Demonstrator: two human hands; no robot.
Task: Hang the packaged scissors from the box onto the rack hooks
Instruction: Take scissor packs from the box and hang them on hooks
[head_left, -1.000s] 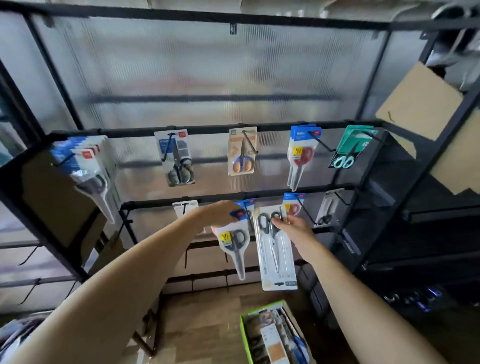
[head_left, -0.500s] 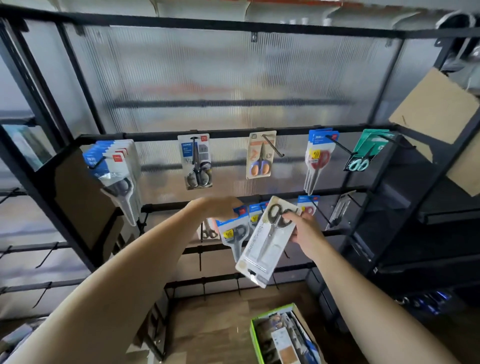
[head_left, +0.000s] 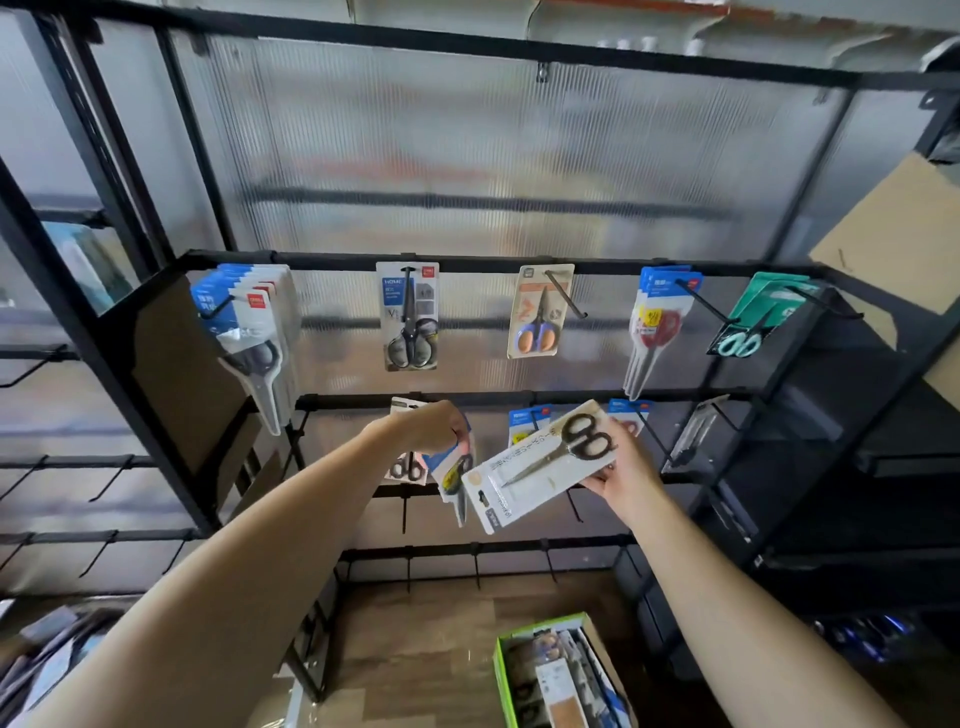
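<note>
Black wire rack (head_left: 467, 400) against ribbed translucent panel, half stocked.
Right hand (head_left: 621, 470) pinching white carded scissors (head_left: 540, 465), now tilted flat from upright a second ago; left hand (head_left: 431, 428) gripping blue-carded scissors (head_left: 454, 475) at middle-rail hook; neither hung yet; green box (head_left: 501, 670) below.

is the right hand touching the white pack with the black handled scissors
Touching. The head view shows the right hand gripping the white scissors pack at its upper right end, the thumb lying across the front by the black handles.
</note>
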